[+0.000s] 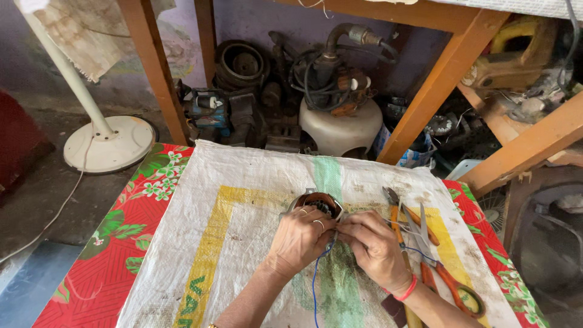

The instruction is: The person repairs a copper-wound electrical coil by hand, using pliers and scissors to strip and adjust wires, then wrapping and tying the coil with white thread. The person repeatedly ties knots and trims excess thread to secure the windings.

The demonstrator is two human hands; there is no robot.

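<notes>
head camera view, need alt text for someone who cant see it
Two bare hands, left hand and right hand, meet over a small round wire-wound motor part with a thin blue wire, on a white woven sack. Orange-handled pliers and orange-handled scissors lie to the right.

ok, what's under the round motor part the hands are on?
The round motor part sits on a white woven sack laid over a red floral cloth. Both hands, left hand and right hand, cover its near side, hiding the sack there.
</notes>
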